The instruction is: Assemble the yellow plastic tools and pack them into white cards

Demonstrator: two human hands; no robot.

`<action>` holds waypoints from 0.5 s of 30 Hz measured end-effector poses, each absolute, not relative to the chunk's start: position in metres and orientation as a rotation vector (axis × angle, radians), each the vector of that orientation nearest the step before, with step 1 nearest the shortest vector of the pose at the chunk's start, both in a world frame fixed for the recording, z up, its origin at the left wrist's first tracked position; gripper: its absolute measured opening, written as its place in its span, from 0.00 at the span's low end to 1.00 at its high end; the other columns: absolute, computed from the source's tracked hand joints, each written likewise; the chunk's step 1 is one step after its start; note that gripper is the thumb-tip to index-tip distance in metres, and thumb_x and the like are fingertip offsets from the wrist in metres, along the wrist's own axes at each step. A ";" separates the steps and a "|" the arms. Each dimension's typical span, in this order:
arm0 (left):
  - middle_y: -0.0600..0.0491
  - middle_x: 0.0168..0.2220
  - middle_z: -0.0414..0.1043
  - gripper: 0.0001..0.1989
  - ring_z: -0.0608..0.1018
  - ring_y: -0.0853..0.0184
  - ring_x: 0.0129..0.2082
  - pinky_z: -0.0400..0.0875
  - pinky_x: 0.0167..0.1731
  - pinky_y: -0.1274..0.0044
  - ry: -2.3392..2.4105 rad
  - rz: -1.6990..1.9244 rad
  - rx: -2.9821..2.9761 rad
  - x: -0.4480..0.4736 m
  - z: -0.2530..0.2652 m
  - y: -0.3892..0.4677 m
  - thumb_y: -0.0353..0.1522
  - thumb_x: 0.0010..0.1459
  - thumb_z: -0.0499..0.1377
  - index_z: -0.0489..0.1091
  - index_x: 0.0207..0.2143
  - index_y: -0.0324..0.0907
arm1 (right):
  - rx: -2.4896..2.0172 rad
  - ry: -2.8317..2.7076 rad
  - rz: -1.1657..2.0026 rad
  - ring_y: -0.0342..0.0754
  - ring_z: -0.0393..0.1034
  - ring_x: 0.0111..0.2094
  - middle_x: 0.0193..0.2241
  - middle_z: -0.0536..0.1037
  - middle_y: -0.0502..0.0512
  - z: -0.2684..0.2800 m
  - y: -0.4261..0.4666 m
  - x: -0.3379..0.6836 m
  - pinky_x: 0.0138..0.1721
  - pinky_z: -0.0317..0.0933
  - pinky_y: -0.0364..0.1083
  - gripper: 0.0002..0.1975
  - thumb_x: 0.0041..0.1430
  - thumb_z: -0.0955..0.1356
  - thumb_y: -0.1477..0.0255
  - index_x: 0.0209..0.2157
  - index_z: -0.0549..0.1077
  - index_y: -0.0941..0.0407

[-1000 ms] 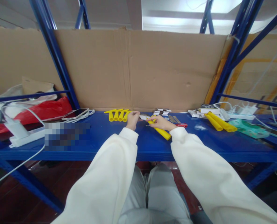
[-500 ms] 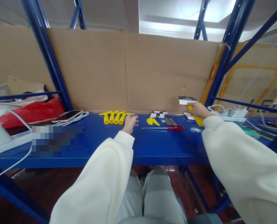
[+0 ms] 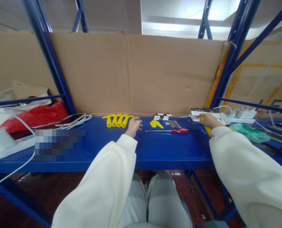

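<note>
My left hand (image 3: 133, 126) is at the right end of a row of several yellow hollow handles (image 3: 119, 120), fingers stretched and apart, holding nothing. Whether it touches the nearest handle I cannot tell. On the right, my right hand (image 3: 210, 121) is closed round another yellow handle (image 3: 208, 130), mostly hidden by hand and cuff. Just behind those fingers is a black-and-white box (image 3: 203, 111); contact with it is unclear. Between my hands lie small yellow pieces (image 3: 156, 123), a stack of white-and-dark packs (image 3: 162, 116), metal strips (image 3: 174, 123) and a red-handled screwdriver (image 3: 178, 130).
The blue shelf (image 3: 164, 148) has a cardboard sheet (image 3: 164, 72) along its back. On the right are a white power strip (image 3: 241, 120) and a green plastic item (image 3: 250, 132). At left sit a phone (image 3: 71, 119), cables and a red bag (image 3: 36, 115).
My right hand has moved slightly right and down with the yellow handle. The black-and-white box has shifted right and lower, near the power strip. My left hand is almost unmoved.
</note>
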State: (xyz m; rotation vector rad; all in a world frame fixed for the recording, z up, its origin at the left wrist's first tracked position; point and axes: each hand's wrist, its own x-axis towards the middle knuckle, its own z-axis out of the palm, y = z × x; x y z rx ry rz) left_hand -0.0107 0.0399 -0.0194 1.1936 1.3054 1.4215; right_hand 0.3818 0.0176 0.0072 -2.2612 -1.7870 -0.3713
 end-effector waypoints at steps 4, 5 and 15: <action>0.46 0.38 0.76 0.18 0.76 0.71 0.25 0.65 0.17 0.84 1.295 1.419 1.208 -0.010 -0.019 0.039 0.22 0.54 0.57 0.69 0.49 0.36 | -2.255 -1.839 -0.304 0.56 0.76 0.48 0.46 0.82 0.60 -0.002 0.023 0.360 0.50 0.66 0.49 0.22 0.52 0.69 0.76 0.51 0.79 0.55; 0.45 0.39 0.76 0.19 0.76 0.71 0.25 0.65 0.17 0.83 1.295 1.417 1.212 -0.010 -0.019 0.038 0.21 0.54 0.57 0.69 0.49 0.36 | -2.278 -1.849 -0.264 0.56 0.77 0.47 0.45 0.82 0.59 -0.004 0.023 0.356 0.50 0.67 0.48 0.22 0.52 0.69 0.76 0.50 0.80 0.55; 0.46 0.38 0.75 0.18 0.75 0.72 0.24 0.65 0.17 0.83 1.304 1.382 1.226 -0.009 -0.017 0.036 0.21 0.54 0.57 0.69 0.49 0.35 | -2.493 -1.828 -0.072 0.58 0.74 0.52 0.51 0.79 0.67 -0.011 0.015 0.348 0.52 0.66 0.51 0.21 0.55 0.67 0.76 0.52 0.77 0.58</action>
